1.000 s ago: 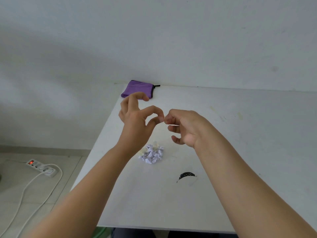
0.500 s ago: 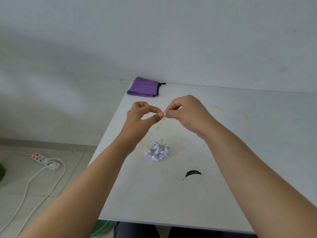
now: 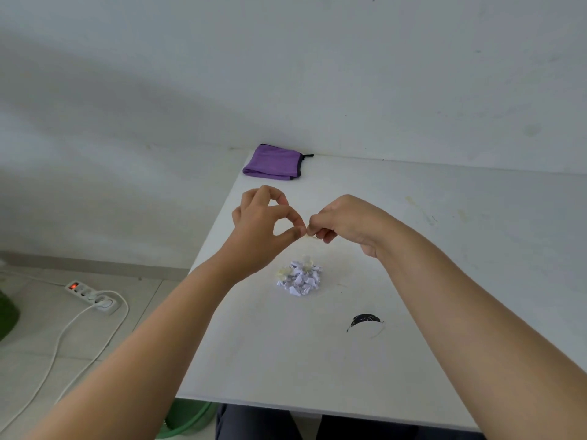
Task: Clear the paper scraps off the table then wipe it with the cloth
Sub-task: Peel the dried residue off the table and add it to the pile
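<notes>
A small pile of white and pale yellow paper scraps [image 3: 300,276] lies on the white table [image 3: 444,281] near its left edge. Above and just behind the pile, my left hand [image 3: 260,230] and my right hand [image 3: 346,222] meet fingertip to fingertip. Both pinch a tiny pale scrap [image 3: 310,237] between thumb and forefinger. The purple cloth [image 3: 273,161] lies folded at the table's far left corner against the wall, well apart from both hands.
A black curved mark [image 3: 365,319] is on the table right of the pile. On the floor to the left lie a white power strip [image 3: 92,295] with its cable. A green bin [image 3: 187,417] shows under the table's front edge.
The free fingers of my left hand have curled in. Both hands stay pinched together over the pile, and my right hand has turned its back upward. The scrap pile has not moved.
</notes>
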`<state>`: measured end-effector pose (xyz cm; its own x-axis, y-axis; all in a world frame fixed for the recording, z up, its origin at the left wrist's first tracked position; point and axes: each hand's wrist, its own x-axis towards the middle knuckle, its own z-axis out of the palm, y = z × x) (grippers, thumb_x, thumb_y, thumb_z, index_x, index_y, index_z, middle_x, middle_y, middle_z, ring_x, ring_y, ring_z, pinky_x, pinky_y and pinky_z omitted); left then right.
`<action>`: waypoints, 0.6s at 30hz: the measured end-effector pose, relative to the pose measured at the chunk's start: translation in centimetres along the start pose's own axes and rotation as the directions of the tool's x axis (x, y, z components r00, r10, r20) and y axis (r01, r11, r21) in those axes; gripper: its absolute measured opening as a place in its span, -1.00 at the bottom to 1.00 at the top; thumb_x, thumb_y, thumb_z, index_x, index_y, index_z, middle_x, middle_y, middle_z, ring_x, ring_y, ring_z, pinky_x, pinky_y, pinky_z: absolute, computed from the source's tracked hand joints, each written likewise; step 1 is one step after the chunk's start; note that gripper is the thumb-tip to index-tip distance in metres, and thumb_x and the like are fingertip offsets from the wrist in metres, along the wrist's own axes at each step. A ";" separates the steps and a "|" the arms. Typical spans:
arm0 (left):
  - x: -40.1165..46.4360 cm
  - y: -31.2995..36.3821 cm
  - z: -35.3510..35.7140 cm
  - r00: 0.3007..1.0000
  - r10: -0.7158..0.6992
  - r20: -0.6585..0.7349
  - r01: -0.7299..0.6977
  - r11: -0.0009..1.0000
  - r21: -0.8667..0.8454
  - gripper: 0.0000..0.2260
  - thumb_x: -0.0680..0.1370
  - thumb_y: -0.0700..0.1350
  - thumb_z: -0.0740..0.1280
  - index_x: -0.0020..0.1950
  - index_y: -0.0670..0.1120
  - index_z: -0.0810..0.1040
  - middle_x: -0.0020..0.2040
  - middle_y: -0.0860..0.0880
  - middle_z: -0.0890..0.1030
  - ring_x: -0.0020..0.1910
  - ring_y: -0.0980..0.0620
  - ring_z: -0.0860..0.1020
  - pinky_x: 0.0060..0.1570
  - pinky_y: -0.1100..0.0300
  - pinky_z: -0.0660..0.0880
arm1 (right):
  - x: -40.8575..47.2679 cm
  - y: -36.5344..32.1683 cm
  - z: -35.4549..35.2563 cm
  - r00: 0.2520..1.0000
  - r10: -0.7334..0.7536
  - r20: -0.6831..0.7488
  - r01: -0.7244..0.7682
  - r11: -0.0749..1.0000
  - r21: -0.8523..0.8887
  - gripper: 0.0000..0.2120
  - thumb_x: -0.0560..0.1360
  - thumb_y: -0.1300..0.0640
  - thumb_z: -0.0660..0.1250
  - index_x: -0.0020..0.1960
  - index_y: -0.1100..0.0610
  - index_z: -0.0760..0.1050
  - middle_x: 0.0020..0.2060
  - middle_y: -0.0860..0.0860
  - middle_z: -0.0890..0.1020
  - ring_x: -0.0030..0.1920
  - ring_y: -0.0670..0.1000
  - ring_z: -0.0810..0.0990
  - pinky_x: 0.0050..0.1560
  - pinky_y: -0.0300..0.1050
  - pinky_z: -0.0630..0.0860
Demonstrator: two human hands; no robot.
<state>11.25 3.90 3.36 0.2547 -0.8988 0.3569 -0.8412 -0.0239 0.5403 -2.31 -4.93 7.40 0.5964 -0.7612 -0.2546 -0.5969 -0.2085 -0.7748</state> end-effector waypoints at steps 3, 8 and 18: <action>-0.1 -0.2 -0.1 0.997 -0.080 0.016 0.081 0.992 -0.096 -0.95 0.46 0.05 0.40 -0.15 0.12 0.57 0.05 0.09 0.40 0.24 0.08 0.25 0.27 0.07 0.21 | 0.0 0.0 0.0 1.000 -0.023 -0.003 0.023 1.000 0.003 -0.88 0.39 0.17 0.37 -0.26 0.20 0.61 -0.28 0.03 0.63 -0.25 -0.04 0.53 -0.12 -0.30 0.38; -0.2 -0.2 0.0 0.983 -0.179 0.048 0.185 0.960 -0.208 -0.96 0.43 0.02 0.43 -0.17 0.11 0.60 0.03 0.11 0.44 0.23 0.11 0.28 0.32 -0.06 0.26 | 0.1 0.1 0.2 0.998 -0.060 -0.011 0.060 0.998 -0.002 -0.88 0.41 0.19 0.38 -0.19 0.24 0.64 -0.23 0.07 0.68 -0.23 -0.04 0.57 -0.18 -0.35 0.40; 0.2 0.0 0.4 0.973 -0.196 0.120 0.218 0.954 -0.207 -0.97 0.43 0.08 0.43 -0.21 0.17 0.62 0.02 0.16 0.48 0.20 0.06 0.41 0.26 -0.05 0.32 | -0.1 0.9 0.0 0.995 -0.094 -0.038 0.095 0.994 0.045 -0.90 0.36 0.32 0.43 -0.16 0.20 0.56 -0.32 0.01 0.58 -0.30 -0.05 0.54 -0.18 -0.24 0.45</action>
<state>11.13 3.56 3.10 0.3553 -0.9227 0.1496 -0.6479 -0.1277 0.7509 -2.96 -5.05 6.71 0.6288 -0.7612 -0.1589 -0.5125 -0.2520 -0.8209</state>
